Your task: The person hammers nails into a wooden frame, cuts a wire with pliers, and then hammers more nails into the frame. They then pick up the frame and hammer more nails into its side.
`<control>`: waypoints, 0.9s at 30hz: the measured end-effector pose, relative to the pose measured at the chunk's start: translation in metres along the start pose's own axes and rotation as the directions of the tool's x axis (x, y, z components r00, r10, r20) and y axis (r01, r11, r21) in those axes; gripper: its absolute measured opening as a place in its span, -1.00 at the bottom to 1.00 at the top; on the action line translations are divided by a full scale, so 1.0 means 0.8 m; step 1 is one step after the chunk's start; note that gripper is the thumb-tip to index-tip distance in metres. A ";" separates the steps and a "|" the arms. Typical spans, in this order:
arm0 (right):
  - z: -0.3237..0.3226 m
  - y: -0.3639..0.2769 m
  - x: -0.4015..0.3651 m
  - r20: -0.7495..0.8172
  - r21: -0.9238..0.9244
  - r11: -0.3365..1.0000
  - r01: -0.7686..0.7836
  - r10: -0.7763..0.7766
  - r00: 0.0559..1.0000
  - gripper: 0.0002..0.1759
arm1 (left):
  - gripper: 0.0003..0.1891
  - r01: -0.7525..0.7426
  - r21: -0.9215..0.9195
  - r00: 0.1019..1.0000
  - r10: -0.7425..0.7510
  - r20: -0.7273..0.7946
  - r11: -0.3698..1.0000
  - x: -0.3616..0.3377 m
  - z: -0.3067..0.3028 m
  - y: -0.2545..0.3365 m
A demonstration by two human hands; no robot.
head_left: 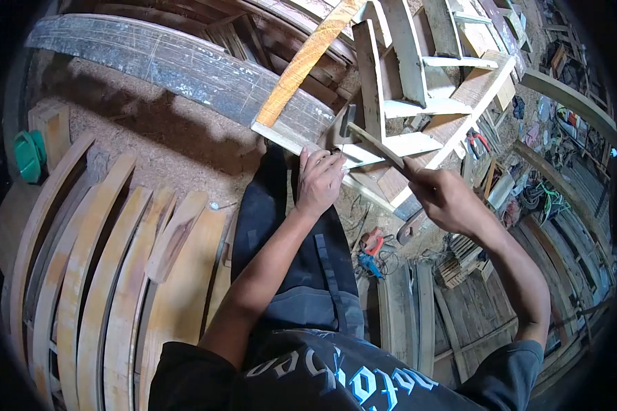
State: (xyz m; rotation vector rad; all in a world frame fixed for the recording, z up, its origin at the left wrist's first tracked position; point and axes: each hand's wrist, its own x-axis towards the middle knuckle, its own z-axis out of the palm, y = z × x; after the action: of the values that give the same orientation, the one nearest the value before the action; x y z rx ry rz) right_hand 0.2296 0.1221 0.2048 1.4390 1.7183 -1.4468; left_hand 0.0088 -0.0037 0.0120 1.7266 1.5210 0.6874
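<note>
My right hand [442, 195] is wrapped round the wooden handle of a hammer [373, 142]. The hammer's dark head is just above and beyond the fingertips of my left hand [320, 181]. My left hand rests on the edge of a pale wooden frame [370, 190], its thumb and fingers closed on what looks like a thin nail, mostly hidden by the fingers. Slanted wooden slats [428, 107] cross the frame to the right of the hammer. An orange-brown wooden strip [305, 65] rises from the frame's left corner.
A long, scuffed dark board [151, 58] stretches across the upper left. Several curved wooden pieces [92, 253] stand at left, near a green plastic item [29, 156]. A red and blue power tool [371, 253] lies on the sawdust-covered floor; red-handled pliers [478, 142] are at right.
</note>
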 end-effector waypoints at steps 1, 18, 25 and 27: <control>0.005 0.001 -0.003 -0.172 0.133 0.987 0.095 -0.072 0.982 -0.63 | -0.67 -0.005 0.000 1.000 0.005 0.001 1.000 0.001 0.001 -0.002; 0.022 0.004 -0.015 -0.204 0.315 0.942 -0.113 0.183 0.962 -0.61 | -0.25 -0.055 0.204 0.996 0.041 0.074 0.977 0.022 -0.033 -0.032; 0.007 0.016 -0.002 0.073 0.465 0.855 -0.229 0.221 0.973 -0.56 | -0.21 -0.041 0.334 0.977 -0.032 0.210 0.942 0.039 -0.030 -0.021; 0.010 0.018 0.000 0.008 0.410 0.899 -0.157 0.169 0.986 -0.53 | -0.22 -0.018 0.293 0.975 -0.048 0.216 0.956 0.038 -0.032 -0.020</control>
State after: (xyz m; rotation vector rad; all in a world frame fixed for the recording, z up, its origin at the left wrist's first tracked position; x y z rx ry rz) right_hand 0.2403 0.1130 0.1963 1.7760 1.3157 -1.7695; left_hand -0.0157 0.0315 0.0124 1.9351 1.5336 0.2558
